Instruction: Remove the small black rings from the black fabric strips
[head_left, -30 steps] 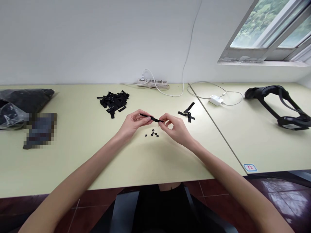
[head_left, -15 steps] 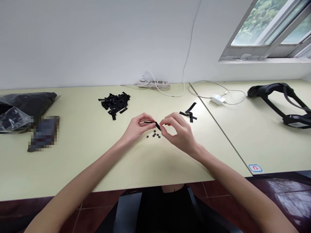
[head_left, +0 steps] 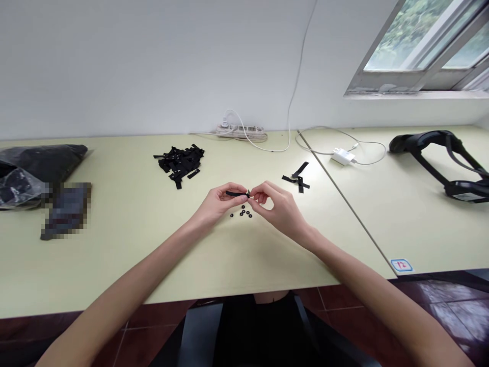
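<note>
Between the fingers of my left hand (head_left: 222, 200) is a short black fabric strip (head_left: 234, 193), pinched near its right end. My right hand (head_left: 275, 201) has thumb and index fingertip closed on that same end, where something small and dark shows; its details are too small to tell. Just below the fingertips, several small black rings (head_left: 243, 212) lie loose on the table. A heap of black strips (head_left: 181, 162) is to the left, beyond my left hand. A few more strips (head_left: 298, 178) lie crossed to the right of my right hand.
A power strip (head_left: 240, 132) with white cables sits against the wall. At right are a white charger (head_left: 343, 156) and a black headset-like strap frame (head_left: 431, 158). On the left lie a dark plastic bag (head_left: 57, 160) and a pixelated dark object (head_left: 69, 209). A seam divides the tabletops.
The strip's right end, which stuck out slanting downward, is now gathered between both hands' fingertips. My right fingertips have closed in on it, and the right hand has shifted slightly left.
</note>
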The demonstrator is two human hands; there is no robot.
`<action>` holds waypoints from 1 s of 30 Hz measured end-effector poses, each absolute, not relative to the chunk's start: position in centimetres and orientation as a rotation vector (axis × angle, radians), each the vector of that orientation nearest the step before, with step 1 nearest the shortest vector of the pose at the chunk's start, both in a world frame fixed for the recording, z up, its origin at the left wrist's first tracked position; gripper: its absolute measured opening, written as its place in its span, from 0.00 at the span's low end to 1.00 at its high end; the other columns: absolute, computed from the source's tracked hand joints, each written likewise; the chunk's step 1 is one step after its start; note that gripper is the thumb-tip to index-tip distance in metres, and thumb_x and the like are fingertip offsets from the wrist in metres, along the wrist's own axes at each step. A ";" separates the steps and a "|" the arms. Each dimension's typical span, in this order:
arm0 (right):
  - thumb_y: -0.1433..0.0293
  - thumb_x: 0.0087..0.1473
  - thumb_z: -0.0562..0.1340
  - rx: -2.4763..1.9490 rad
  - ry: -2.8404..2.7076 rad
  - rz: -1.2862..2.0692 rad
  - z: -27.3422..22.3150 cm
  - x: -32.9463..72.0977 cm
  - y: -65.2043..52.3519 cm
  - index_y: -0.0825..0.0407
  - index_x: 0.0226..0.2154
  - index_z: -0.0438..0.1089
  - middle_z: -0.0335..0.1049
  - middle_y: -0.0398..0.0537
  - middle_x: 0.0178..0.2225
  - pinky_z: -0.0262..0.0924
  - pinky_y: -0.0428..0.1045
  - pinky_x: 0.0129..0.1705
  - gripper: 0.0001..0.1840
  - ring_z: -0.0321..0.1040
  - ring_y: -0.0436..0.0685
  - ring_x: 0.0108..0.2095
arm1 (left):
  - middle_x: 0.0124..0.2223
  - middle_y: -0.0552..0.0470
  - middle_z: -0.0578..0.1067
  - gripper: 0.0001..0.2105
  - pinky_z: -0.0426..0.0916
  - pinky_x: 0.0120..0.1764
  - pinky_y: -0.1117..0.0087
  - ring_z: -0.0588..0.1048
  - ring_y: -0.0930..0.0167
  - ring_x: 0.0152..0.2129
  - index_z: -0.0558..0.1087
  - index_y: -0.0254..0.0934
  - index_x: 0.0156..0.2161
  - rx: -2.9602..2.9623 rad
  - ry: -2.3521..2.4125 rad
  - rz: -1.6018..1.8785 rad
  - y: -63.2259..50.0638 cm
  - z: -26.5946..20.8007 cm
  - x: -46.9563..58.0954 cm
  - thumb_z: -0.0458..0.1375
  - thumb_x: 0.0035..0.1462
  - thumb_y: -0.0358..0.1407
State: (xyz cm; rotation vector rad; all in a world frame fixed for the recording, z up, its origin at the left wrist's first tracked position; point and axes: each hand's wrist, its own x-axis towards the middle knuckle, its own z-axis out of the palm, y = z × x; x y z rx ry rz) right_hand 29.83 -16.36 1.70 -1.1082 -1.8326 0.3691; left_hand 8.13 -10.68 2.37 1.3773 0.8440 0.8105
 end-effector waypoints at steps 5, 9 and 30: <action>0.65 0.71 0.67 -1.124 -1.782 0.580 2.3 29.7 -16.3 0.46 0.39 0.74 0.78 0.45 0.37 0.71 0.52 0.41 0.06 0.75 0.55 0.36 | 0.45 0.49 0.83 0.19 0.70 0.50 0.61 0.80 0.62 0.44 0.84 0.41 0.44 1.398 0.856 0.760 -10.8 2.6 7.9 0.77 0.57 0.52; 0.60 0.72 0.68 -1.168 -1.749 0.687 2.7 29.8 -16.3 0.47 0.38 0.74 0.78 0.45 0.36 0.67 0.52 0.41 0.11 0.73 0.55 0.36 | 0.45 0.49 0.83 0.19 0.72 0.49 0.61 0.82 0.62 0.44 0.83 0.41 0.44 1.451 0.847 0.747 -10.9 2.8 7.9 0.77 0.58 0.53; 0.65 0.80 0.53 -1.279 -1.985 0.690 2.9 30.2 -16.4 0.47 0.33 0.62 0.71 0.42 0.31 0.52 0.50 0.32 0.18 0.60 0.52 0.28 | 0.43 0.46 0.82 0.20 0.73 0.41 0.64 0.81 0.62 0.43 0.79 0.40 0.46 1.494 0.697 0.611 -11.2 3.5 7.9 0.70 0.66 0.56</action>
